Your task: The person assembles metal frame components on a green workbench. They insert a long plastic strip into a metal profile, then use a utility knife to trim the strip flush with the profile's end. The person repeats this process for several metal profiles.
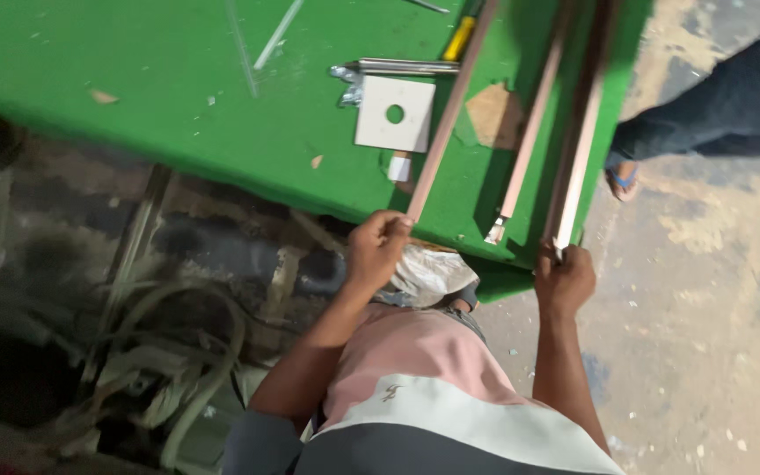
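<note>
Head view, green table point(134, 105), concrete floor point(705, 334)

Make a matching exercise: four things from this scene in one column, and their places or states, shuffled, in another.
1. left hand
2. right hand
3. white square plate
4. yellow-handled tool

A. lies flat, a round hole in it
B. grips the end of the rightmost strip
C. at the table's far edge, under a strip
D. grips the end of the leftmost strip

Pairs: 1-D, 2-B, 3-A, 4-C
</note>
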`<state>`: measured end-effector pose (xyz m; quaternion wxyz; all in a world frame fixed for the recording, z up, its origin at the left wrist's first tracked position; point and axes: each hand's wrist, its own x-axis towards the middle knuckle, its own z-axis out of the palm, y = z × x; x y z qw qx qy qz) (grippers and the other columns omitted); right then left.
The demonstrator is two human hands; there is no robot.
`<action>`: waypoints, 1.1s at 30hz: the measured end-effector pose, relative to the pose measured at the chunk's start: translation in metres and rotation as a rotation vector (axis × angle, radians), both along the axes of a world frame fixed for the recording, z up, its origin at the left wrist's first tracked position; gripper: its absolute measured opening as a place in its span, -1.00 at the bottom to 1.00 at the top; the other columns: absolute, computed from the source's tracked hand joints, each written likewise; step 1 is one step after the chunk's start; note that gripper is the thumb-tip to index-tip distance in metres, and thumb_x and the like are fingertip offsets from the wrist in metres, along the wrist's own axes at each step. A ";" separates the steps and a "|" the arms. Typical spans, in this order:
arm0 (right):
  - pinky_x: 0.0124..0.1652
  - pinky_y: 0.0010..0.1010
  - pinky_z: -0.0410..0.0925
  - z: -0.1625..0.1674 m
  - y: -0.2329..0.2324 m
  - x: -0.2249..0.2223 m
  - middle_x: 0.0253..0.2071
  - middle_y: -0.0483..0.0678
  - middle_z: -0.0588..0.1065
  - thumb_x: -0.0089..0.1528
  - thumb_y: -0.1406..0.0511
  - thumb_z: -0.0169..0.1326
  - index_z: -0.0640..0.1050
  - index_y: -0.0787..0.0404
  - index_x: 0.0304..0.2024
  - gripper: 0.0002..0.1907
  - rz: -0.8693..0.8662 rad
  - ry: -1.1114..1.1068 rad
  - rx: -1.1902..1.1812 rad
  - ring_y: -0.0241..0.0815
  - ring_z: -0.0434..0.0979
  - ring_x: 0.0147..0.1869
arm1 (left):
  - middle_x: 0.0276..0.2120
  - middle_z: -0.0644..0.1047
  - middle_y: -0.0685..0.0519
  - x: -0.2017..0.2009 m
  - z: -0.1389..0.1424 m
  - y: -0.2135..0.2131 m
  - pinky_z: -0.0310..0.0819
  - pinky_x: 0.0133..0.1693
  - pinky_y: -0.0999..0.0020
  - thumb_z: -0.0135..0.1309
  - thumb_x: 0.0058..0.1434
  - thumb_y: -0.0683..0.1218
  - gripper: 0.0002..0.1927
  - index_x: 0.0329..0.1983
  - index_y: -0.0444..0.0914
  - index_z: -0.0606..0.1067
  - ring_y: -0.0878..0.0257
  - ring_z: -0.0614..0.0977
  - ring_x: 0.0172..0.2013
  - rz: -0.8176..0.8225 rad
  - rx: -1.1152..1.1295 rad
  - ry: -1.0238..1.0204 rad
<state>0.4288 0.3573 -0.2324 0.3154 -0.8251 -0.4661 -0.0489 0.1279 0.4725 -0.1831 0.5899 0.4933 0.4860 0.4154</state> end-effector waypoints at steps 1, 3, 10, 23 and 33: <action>-0.33 -0.08 0.30 0.001 -0.002 0.000 -0.38 0.11 0.41 0.24 0.25 0.31 0.45 0.28 -0.41 -0.68 0.005 0.060 0.029 0.14 0.43 -0.36 | -0.40 0.57 0.12 -0.003 -0.003 0.000 0.45 -0.43 0.51 0.10 0.41 -0.08 -0.78 -0.07 -0.34 0.56 0.45 0.52 -0.48 -0.010 0.053 -0.013; -0.34 -0.11 0.32 0.004 -0.010 0.001 -0.38 0.11 0.43 0.15 0.28 0.28 0.51 0.30 -0.29 -0.76 -0.001 0.135 0.091 0.10 0.45 -0.37 | -0.29 0.60 0.08 -0.010 -0.011 0.006 0.47 -0.40 0.49 0.09 0.39 -0.07 -0.74 0.02 -0.32 0.56 0.43 0.53 -0.43 -0.013 -0.123 -0.060; -0.35 -0.37 0.41 0.009 -0.044 -0.001 -0.38 0.06 0.55 0.16 0.28 0.31 0.61 0.34 -0.14 -0.70 -0.208 0.460 0.224 -0.20 0.56 -0.37 | -0.10 0.60 -0.09 -0.071 -0.025 0.131 0.57 -0.05 0.31 0.18 0.41 -0.29 -0.91 -0.06 -0.42 0.54 0.19 0.63 -0.13 0.192 0.487 0.327; -0.36 -0.35 0.41 0.023 -0.083 -0.023 -0.40 0.04 0.54 0.17 0.32 0.22 0.64 0.28 -0.21 -0.82 -0.177 0.562 0.179 -0.13 0.57 -0.40 | -0.28 0.50 -0.19 -0.113 0.027 0.282 0.54 -0.35 0.15 0.22 0.40 -0.11 -0.73 -0.15 -0.46 0.49 0.05 0.58 -0.36 0.167 0.243 1.357; -0.32 -0.42 0.45 0.034 -0.095 -0.031 -0.37 0.00 0.63 0.22 0.37 0.17 0.65 0.32 -0.27 -0.88 -0.166 0.804 0.320 -0.27 0.58 -0.33 | -0.30 0.57 -0.07 -0.012 0.059 0.155 0.61 -0.32 0.33 0.11 0.47 -0.14 -0.87 -0.12 -0.33 0.46 0.20 0.66 -0.33 0.190 0.387 0.050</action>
